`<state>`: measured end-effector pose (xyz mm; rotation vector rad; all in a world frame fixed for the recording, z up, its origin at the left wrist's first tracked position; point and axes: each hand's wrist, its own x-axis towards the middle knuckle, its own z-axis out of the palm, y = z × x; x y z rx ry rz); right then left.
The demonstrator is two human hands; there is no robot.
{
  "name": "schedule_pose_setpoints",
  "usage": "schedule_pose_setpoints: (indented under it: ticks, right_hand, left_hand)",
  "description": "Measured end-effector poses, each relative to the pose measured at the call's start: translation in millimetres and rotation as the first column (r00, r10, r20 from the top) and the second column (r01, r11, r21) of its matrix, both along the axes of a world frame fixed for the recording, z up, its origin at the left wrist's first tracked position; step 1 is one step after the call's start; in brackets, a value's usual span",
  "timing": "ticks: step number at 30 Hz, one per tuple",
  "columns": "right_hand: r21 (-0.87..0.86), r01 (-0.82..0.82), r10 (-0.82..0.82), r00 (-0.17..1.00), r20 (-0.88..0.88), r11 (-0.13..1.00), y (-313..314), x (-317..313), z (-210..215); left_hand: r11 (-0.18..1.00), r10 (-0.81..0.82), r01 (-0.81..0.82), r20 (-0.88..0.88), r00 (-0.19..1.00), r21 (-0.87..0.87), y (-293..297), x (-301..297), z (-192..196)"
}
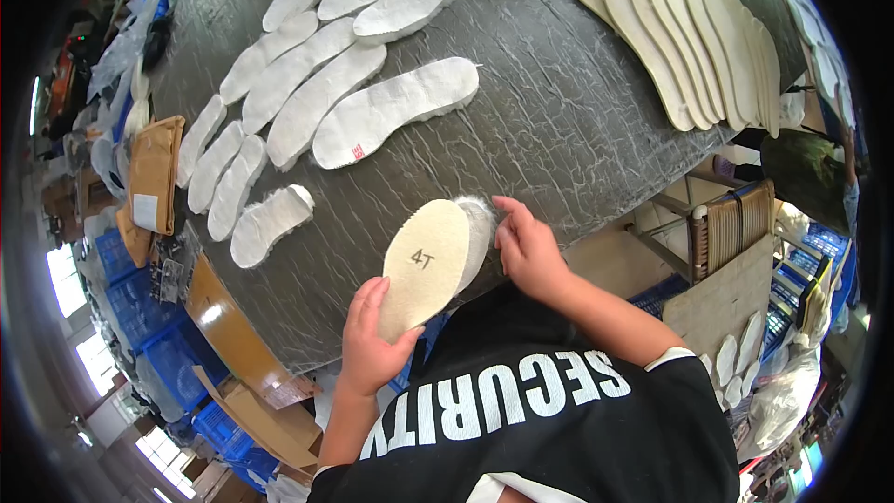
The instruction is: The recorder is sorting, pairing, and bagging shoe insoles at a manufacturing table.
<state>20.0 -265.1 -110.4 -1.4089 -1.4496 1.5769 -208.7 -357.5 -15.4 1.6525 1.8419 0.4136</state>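
Observation:
In my left hand [374,333], near the table's front edge, is a cream insole [424,265] with dark marking on its face, pinched at its lower end between thumb and fingers. Partly hidden behind it is a white fluffy insole [478,240]; I cannot tell whether the same hand holds this one too. My right hand [533,250] is just right of the fluffy edge, fingertips close to it, the index stretched out and the other fingers bent. Nothing shows between its fingers. Several white fleecy insoles [396,112] lie in slanting rows on the far left of the table.
A dark, wrinkled covering spreads over the table [559,121]. At the far right lies a fanned stack of cream insoles [666,47]. Left of the table are a brown paper package [155,172] and blue crates [140,307]. A wooden chair [731,228] stands beyond the right edge.

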Motion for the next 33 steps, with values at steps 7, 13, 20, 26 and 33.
schedule_pose_setpoints:
  ticks: [7,13,20,26,33]
  right_hand:
    - [-0.361,-0.181,0.126,0.977,-0.172,0.915,27.6,5.0,5.1]
    - [-0.408,-0.204,0.130,0.971,-0.202,0.890,31.0,5.7,5.2]
    - [-0.423,-0.216,0.134,0.967,-0.216,0.880,32.9,6.0,6.0]
    - [-0.420,-0.228,0.145,0.964,-0.221,0.878,33.8,6.2,5.7]
    - [-0.398,-0.224,0.146,0.965,-0.217,0.890,31.7,5.0,4.0]
  left_hand:
    - [0.995,-0.085,0.084,-0.027,0.996,-0.049,5.0,10.3,-10.4]
    - [0.993,-0.106,0.102,-0.050,0.993,-0.066,4.9,15.1,-11.6]
    - [0.992,-0.119,0.114,-0.095,0.988,-0.056,6.4,15.1,-11.3]
    - [0.990,-0.134,0.130,-0.095,0.987,-0.047,6.3,13.9,-12.8]
    - [0.988,-0.141,0.135,-0.098,0.985,-0.070,8.4,15.3,-12.7]
